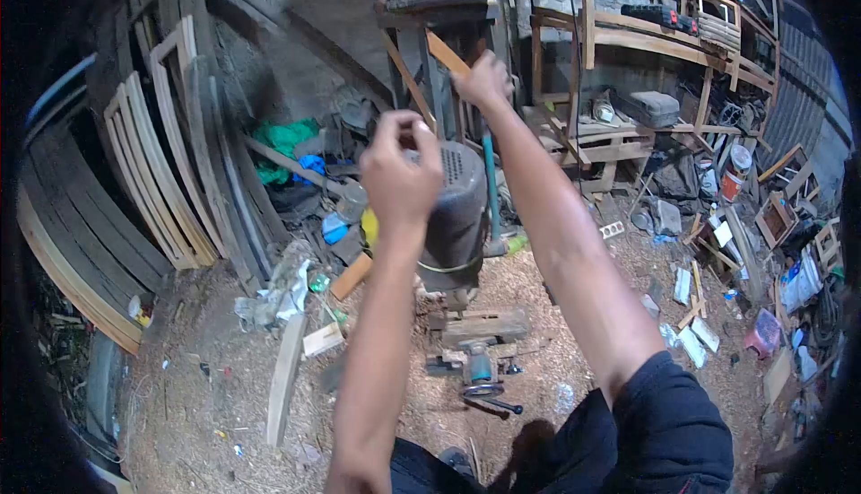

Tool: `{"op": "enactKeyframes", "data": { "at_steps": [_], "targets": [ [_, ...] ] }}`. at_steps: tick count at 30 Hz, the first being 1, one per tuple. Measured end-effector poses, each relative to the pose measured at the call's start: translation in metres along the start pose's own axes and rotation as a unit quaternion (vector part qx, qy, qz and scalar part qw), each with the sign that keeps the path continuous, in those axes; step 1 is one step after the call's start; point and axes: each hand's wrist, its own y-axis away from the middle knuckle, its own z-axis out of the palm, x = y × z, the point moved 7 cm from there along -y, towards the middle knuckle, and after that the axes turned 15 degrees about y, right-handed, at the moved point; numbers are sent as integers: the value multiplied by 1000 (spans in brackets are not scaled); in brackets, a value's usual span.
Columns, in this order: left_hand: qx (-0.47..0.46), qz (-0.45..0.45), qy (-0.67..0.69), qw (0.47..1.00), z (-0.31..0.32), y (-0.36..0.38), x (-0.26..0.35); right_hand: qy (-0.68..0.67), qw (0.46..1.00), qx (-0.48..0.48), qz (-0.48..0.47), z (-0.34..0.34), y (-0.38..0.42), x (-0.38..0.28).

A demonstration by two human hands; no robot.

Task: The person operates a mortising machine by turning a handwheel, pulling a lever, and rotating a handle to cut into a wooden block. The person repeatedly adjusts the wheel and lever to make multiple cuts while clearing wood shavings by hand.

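Nearest the camera, a dark sleeve (pixel 673 422) is seen. An orange strip (pixel 447 52) seems gripped, held up by the right hand (pixel 484 81). Whether the thin slat (pixel 408 79) is pinched by the left hand's (pixel 401 171) curled fingers cannot be told; any shift would seem to need clearance between them. Below the fingers, a dark cylinder (pixel 456 234) is surrounded by shavings-strewn ground (pixel 520 292); timber (pixel 148 162) is leaned leftward.

Orange-brown wood strip (pixel 447 53); teal pipe (pixel 491 180); green cloth (pixel 285 139); black shorts (pixel 574 445); white-and-orange bucket (pixel 736 174).

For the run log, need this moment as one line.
left hand: by dark cylinder, grip unclear | right hand: at orange-brown wood strip's lower end, blurred | handwheel: below, untouched
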Motion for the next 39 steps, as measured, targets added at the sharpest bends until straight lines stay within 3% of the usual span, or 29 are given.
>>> {"op": "enactKeyframes", "data": {
  "at_steps": [1,3,5,7,8,11,12,13,14,15,16,17,19,23,24,26,29,31,34,39],
  "targets": [
    [0,27,-16,1000,0,7,5,44,999,-2,3,2,-7,5],
    [-73,41,-83,993,8,27,4,-46,988,-145,-22,42,-31,21],
    [-63,47,-110,991,6,30,2,-17,995,-97,-34,33,-15,14],
    [-46,44,-107,992,4,29,-2,-196,980,-25,-10,21,-10,6],
    [-40,56,-114,991,4,29,-1,-230,970,-66,31,11,-1,1],
    [-45,50,-125,990,4,31,0,-276,956,-47,86,-38,39,-4],
    [-43,57,-136,988,4,34,-1,-287,953,43,88,1,-20,19],
    [-45,63,-150,986,5,37,-6,-285,953,67,85,-37,37,4],
    [-26,86,-169,982,7,39,-9,-306,948,-9,85,-41,54,2],
    [-10,106,-191,976,7,46,-12,-354,933,-8,62,-59,86,-1],
    [-15,95,-201,975,8,55,-15,-331,934,-11,135,-81,114,-7],
    [-13,98,-209,973,8,54,-13,-430,898,-79,46,-60,97,-1],
    [14,114,-192,975,5,62,-9,-482,863,-148,25,-66,117,-7],
    [50,149,-196,968,2,70,-10,-448,891,-62,36,-87,169,4],
    [16,96,-189,977,2,69,-20,-467,883,-41,31,-89,184,4],
    [30,114,-200,973,-1,73,-21,-506,862,5,21,-93,213,9],
    [19,78,-171,982,3,73,-9,-464,885,-8,-30,-91,263,31],
    [7,67,-168,983,1,80,-14,-435,891,-8,-130,-98,313,42],
    [14,64,-159,985,0,90,-21,-504,843,6,-189,-94,387,62],
    [25,110,-138,984,0,100,-14,-449,876,0,-176,-96,407,76]
  ]
}}
